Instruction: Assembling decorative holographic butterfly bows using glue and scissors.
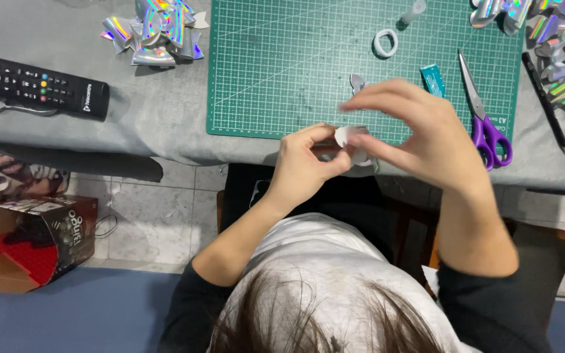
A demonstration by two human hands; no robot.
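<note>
- Light is even and fairly bright, coming from overhead; the counter [165,124] and green mat [282,72] are clearly lit.
- Shadows are soft and short: a thin one under the remote [37,85], another beside the scissors [485,104].
- The holographic strips [155,33] throw rainbow glare.
- The right hand [420,134] is smeared by motion blur at its fingertips; the left hand [305,163] is sharper.
- Hair [308,320] at the bottom edge is soft, out of focus.

I am looking straight down through the one camera, which is sitting above my own head, so my hair is filling the bottom edge. It is facing the table's near edge and the green cutting mat [282,72] from close by, with floor showing below.
</note>
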